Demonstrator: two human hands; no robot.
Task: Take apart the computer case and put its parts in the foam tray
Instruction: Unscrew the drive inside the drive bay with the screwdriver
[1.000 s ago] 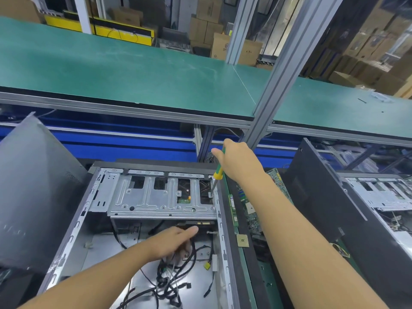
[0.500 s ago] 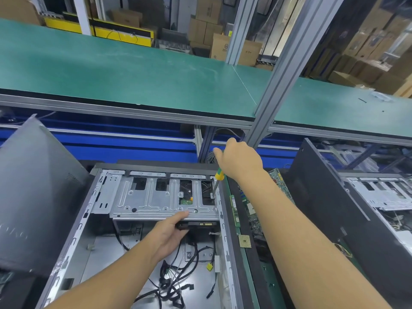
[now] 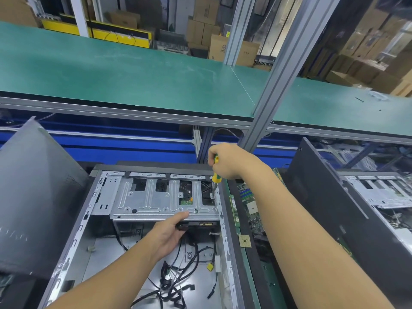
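**Q:** First entry, far left?
**A:** Side panel: grey sheet metal, off the chassis, leaning beside it.

**Q:** Next along?
**A:** Computer case: lying open side up, below the front edge of the green bench. Loose cables are heaped on its floor. The drive cage, stamped steel, spans the far end.

**Q:** Hands?
**A:** Left hand: thumb laid on the cage's near lip, fingers curled beneath and out of sight, next to a black drive. Right hand: fist wrapped round a yellow-and-green screwdriver, tip down at the cage's right end.

**Q:** Handling notes for the cage?
**A:** Probably rigid and moderately light, but weighted toward the right, where the drive sits. Stamped edges are likely sharp. Best held by the folded front lip with support under the drive, which would not take a knock well. Once the fastener lets go, the piece may drop or tilt.

**Q:** Right of the case?
**A:** Circuit boards and a loose processor chip just beside it, then a second case farther right. I cannot pick out the foam tray.
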